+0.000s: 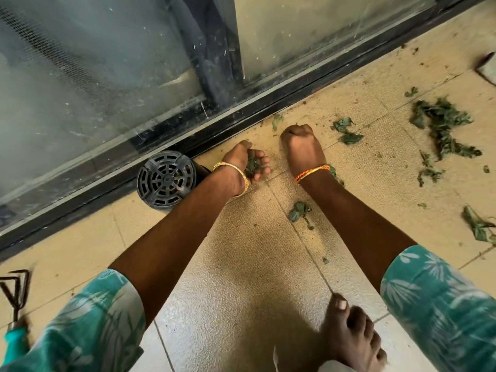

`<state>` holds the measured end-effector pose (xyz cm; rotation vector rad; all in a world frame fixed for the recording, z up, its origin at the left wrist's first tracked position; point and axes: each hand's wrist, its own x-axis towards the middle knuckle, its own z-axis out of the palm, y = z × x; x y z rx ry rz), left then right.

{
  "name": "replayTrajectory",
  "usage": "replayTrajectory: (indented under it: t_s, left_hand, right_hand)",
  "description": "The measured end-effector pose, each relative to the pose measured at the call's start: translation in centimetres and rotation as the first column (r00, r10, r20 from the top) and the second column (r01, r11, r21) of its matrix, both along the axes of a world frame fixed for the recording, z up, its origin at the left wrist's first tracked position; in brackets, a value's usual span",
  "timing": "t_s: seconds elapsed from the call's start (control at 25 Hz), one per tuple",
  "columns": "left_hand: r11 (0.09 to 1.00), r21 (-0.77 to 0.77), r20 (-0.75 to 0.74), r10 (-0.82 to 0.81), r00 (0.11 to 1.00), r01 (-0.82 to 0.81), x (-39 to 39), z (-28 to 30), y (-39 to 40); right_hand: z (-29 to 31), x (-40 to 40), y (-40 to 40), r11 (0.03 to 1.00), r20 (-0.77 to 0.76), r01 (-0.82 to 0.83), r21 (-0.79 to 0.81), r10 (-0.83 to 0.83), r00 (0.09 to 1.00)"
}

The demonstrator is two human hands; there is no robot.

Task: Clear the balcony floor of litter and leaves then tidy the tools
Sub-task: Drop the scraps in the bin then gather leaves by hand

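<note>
**Asker:** Which step are you busy with?

**Me:** I am gathering leaves off the beige tiled balcony floor (241, 264) by hand, crouched close to the dark sliding-door track (161, 154). My left hand (241, 163) is cupping a small wad of crumpled green leaves (251, 167); its fingers (261, 161) are curling half closed around it, palm turned inward. My right hand (299, 146) is pressing knuckles-down on the floor near the track, its fingers bunched into a tight fist. I cannot tell whether anything is inside it.

**Asker:** Where is the rest of the litter?

**Me:** A large heap of wilted green leaves (442, 124) is lying toward the floor's right edge, a smaller clump (299, 210) is sitting between my forearms, and scraps are trailing along the right side.

**Asker:** And next?

**Me:** I am judging that the next reach goes rightward to the heap, needing the fist to open wide for a scoop. The tools are waiting: a black-pronged hand rake with a teal handle (14, 304) at the left edge, and a round black plastic drain grate (166, 179) against the track.
</note>
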<state>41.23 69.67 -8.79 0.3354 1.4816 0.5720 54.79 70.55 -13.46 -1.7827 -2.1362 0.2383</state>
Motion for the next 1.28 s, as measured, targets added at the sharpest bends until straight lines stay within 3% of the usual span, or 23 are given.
replayTrajectory:
  t_s: [0.12,0.24,0.32,0.44,0.52,0.68,0.76,0.92,1.12,1.28]
  left_hand:
    - [0.999,-0.027,0.057,-0.028,0.998,0.030,1.0,0.1,-0.6]
    - [0.998,-0.060,0.151,0.027,0.988,-0.018,2.0,0.1,-1.6]
    - [0.998,-0.039,0.116,0.046,0.992,-0.042,2.5,-0.2,-2.3]
    - [0.999,-0.019,-0.002,0.045,0.999,-0.045,2.2,-0.4,-2.5]
    - [0.997,-0.026,-0.020,0.065,0.998,-0.066,1.7,-0.7,-1.9]
    - [0.995,0.020,-0.080,0.094,0.992,-0.093,0.5,-0.8,-1.2]
    - [0.997,0.028,-0.087,0.079,0.993,-0.077,0.0,-0.9,-1.0]
    - [0.999,0.050,-0.030,0.017,0.999,-0.016,-1.0,-1.1,-0.5]
    - [1.000,0.013,0.019,-0.028,0.999,0.028,-0.2,-1.0,-1.4]
    - [0.994,0.012,-0.108,-0.108,0.988,0.110,2.3,-0.5,-1.9]
  right_hand:
    - [1.8,-0.3,-2.7,0.994,-0.257,0.088,0.061,-0.069,0.964]
    - [4.0,-2.2,-6.3,0.996,-0.396,-0.058,-0.074,0.024,0.918]
    - [4.8,-3.1,-7.8,0.979,-0.398,-0.126,-0.158,0.054,0.916]
    - [5.2,-2.6,-7.1,0.992,-0.419,0.119,-0.046,-0.127,0.899]
    - [4.3,-1.4,-4.4,0.973,-0.396,0.222,-0.057,-0.226,0.890]
    - [1.6,-0.3,2.5,0.929,-0.111,0.270,-0.252,-0.304,0.946]
    - [0.7,-1.0,3.9,0.921,-0.044,0.305,-0.242,-0.324,0.945]
    - [-0.1,-1.8,3.8,0.946,-0.201,0.305,-0.111,-0.322,0.925]
    - [1.4,-1.5,-2.4,0.962,-0.500,0.261,-0.076,-0.263,0.825]
    - [3.0,-2.3,-7.1,0.989,-0.391,0.070,-0.128,-0.115,0.913]
